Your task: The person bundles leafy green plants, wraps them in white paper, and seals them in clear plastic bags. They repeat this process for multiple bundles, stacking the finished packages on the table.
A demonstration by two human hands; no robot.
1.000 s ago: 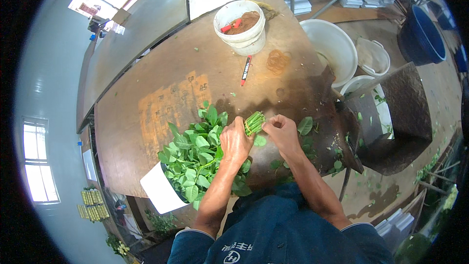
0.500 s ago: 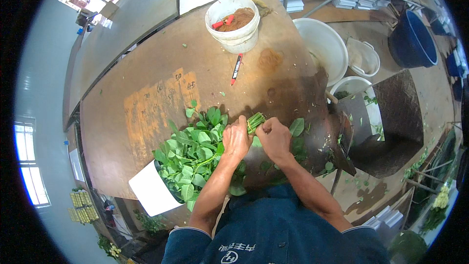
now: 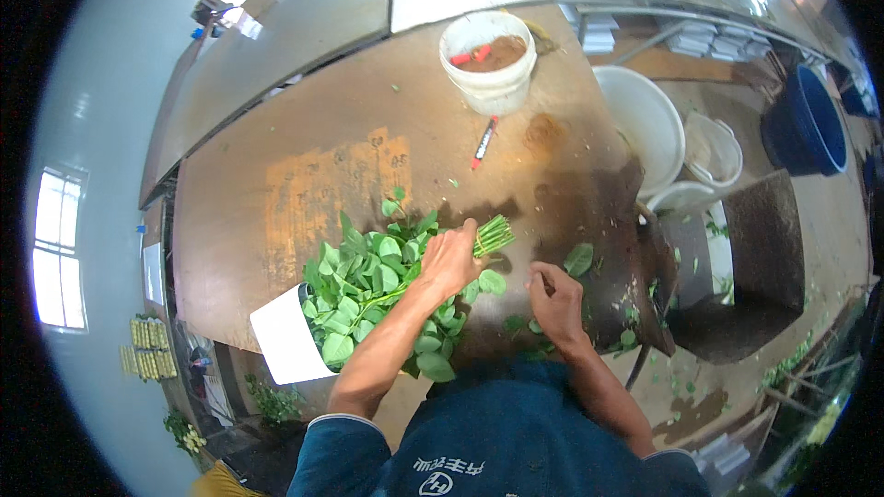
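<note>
My left hand (image 3: 451, 258) is closed around the stems of a leafy green bunch. Its cut stem ends (image 3: 494, 235) stick out past my fingers to the right, with a thin band around them. The bunch's leaves (image 3: 368, 281) spread left across the table, and a white sheet-like wrap (image 3: 290, 340) covers their far left end. Apart from the bunch, my right hand (image 3: 557, 304) hangs over the table's right part with fingers curled; the inside of its grip is hidden. A loose leaf (image 3: 578, 260) lies just beyond it.
A white bucket (image 3: 488, 83) with brown stringy material and a red item stands on the brown table (image 3: 221, 221), a red-and-black marker (image 3: 484, 143) beside it. Off the right edge are white tubs (image 3: 658, 129), a blue bin (image 3: 801, 124) and a dark bent sheet (image 3: 773, 248).
My right hand has let go of the stem ends and moved right and toward me. My left hand keeps its grip on the bunch. The whole view has shifted slightly.
</note>
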